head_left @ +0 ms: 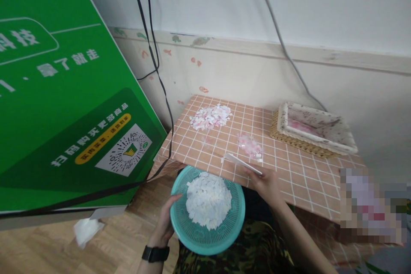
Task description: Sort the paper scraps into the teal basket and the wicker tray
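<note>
Nearest you, a round teal basket (209,239) sits over your lap, its far rim right by the front edge of the worktop (305,180); I can't tell whether they touch. Your left hand (165,219) has its fingers clasped on the rim, with floor (128,237) showing to its left. The basket's mouth faces up; its walls are slotted, and a mound of white flakes (209,201) fills the middle. Your right hand (263,185), at the worktop's front edge, grips a slim, flat white tool (242,164), its long axis slanting forward and left. Just beyond lies a pinkish patch (250,146); checked cloth runs right, toward the wicker basket (298,147). A larger pink-and-white pile (210,117) lies farther left.
</note>
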`<state>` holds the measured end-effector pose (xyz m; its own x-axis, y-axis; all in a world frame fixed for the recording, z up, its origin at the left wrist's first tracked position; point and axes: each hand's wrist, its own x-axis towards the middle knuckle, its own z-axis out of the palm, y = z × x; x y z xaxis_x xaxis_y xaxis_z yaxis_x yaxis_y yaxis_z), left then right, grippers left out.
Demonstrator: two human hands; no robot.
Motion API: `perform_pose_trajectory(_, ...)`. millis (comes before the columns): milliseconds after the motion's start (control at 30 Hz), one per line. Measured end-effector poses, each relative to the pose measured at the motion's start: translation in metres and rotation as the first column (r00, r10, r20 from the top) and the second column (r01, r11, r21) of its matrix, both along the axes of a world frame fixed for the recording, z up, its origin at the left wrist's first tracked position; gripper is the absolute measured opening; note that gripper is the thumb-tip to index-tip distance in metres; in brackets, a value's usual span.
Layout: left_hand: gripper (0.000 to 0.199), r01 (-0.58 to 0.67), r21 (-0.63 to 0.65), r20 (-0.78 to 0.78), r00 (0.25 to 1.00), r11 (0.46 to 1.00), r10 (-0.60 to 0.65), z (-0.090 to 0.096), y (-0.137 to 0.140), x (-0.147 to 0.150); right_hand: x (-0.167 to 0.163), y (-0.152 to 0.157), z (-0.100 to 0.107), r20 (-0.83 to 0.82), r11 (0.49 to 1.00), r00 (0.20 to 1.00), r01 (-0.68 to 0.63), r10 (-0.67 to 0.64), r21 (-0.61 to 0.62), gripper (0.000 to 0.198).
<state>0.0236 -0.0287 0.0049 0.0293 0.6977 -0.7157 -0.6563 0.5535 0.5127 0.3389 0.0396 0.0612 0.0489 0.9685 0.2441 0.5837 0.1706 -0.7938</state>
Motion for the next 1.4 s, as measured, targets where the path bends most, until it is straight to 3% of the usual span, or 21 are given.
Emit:
perform_pose_trajectory(200,0.022,0.0,0.021,-0.008,1.0,1.0,0.0,-0.004,-0.001,-0.002,-0.003,0.002,0.003,0.086,0.994,0.992,0.085,-0.091,0.074,0.025)
perform_pose_trajectory(367,0.025,0.003,0.005,-0.023,1.0,1.0,-0.002,-0.008,-0.001,-0.003,-0.004,-0.002,0.0,0.069,0.998,0.996,0.053,-0.05,-0.039,0.023)
perform_pose_trajectory(500,0.023,0.01,0.003,-0.01,1.0,1.0,-0.01,-0.008,0.0,-0.003,-0.005,-0.003,0.0,0.093,0.997,0.992,0.079,-0.08,0.006,0.023)
perform_pose_trajectory(667,0.02,-0.001,0.008,-0.036,0.999,1.0,0.001,-0.007,0.0,-0.003,-0.021,-0.011,0.009,0.114,0.992,0.986,-0.125,0.122,0.02,0.023)
perform_pose_trajectory(767,0.02,0.011,0.018,-0.022,1.0,1.0,-0.01,-0.006,0.0,-0.003,-0.035,-0.017,0.014,0.062,0.952,0.95,-0.306,0.307,-0.017,0.025)
perform_pose_trajectory(833,0.019,0.008,0.013,-0.021,1.0,1.0,-0.008,-0.005,0.0,-0.003,-0.044,-0.017,0.015,0.062,0.942,0.94,-0.337,0.336,0.005,0.026)
perform_pose_trajectory(933,0.015,0.003,0.002,-0.029,1.0,1.0,-0.003,-0.002,0.0,-0.003,-0.06,-0.008,0.012,0.15,0.943,0.952,-0.291,0.268,0.163,0.033)
perform_pose_trajectory(1033,0.016,0.003,0.01,-0.022,1.0,1.0,-0.003,0.002,0.0,-0.001,-0.087,0.008,0.008,0.297,0.872,0.904,-0.393,0.308,0.291,0.048)
perform_pose_trajectory(1200,0.015,-0.011,0.007,-0.031,0.999,1.0,0.011,0.007,0.0,0.001,-0.15,0.042,0.001,0.54,0.803,0.766,-0.541,0.349,0.248,0.054)
perform_pose_trajectory(1300,0.018,0.004,-0.01,-0.042,0.999,1.0,-0.005,0.005,-0.001,0.0,-0.175,0.061,0.0,0.622,0.831,0.717,-0.525,0.316,0.183,0.049)
perform_pose_trajectory(1400,0.017,0.01,-0.003,-0.016,1.0,1.0,-0.01,0.0,-0.003,-0.004,-0.178,0.071,0.0,0.663,0.877,0.698,-0.462,0.27,0.13,0.046)
